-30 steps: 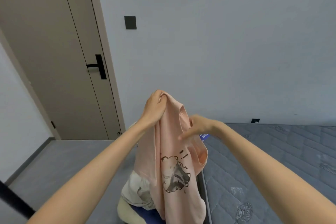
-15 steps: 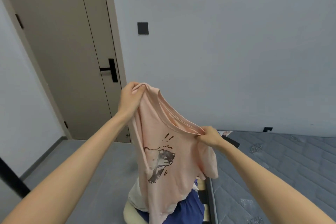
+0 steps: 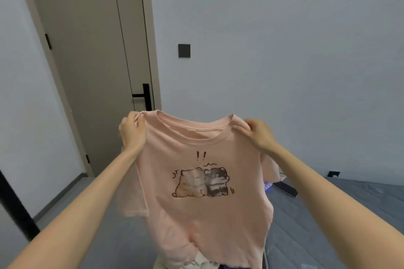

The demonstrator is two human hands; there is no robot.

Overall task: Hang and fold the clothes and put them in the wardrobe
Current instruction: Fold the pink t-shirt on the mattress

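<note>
Plainly, the left hand [image 3: 132,135] at ten o'clock and the right hand [image 3: 259,135] at two each pinch a shoulder of the pink shirt [image 3: 203,214].

Both bare arms were stretched forward and up. The left hand [image 3: 132,132] and the right hand [image 3: 260,134] were level and well apart, each with fingers curled, pinching a shoulder of the pale pink cotton T-shirt [image 3: 203,220].

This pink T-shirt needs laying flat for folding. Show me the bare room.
Free: the mattress between the pink T-shirt and the right forearm, and beyond that forearm; also the floor between the left forearm and the shirt. Crowded: the clothes pile under the hem, and the mattress corner by the dark flat object.
</note>
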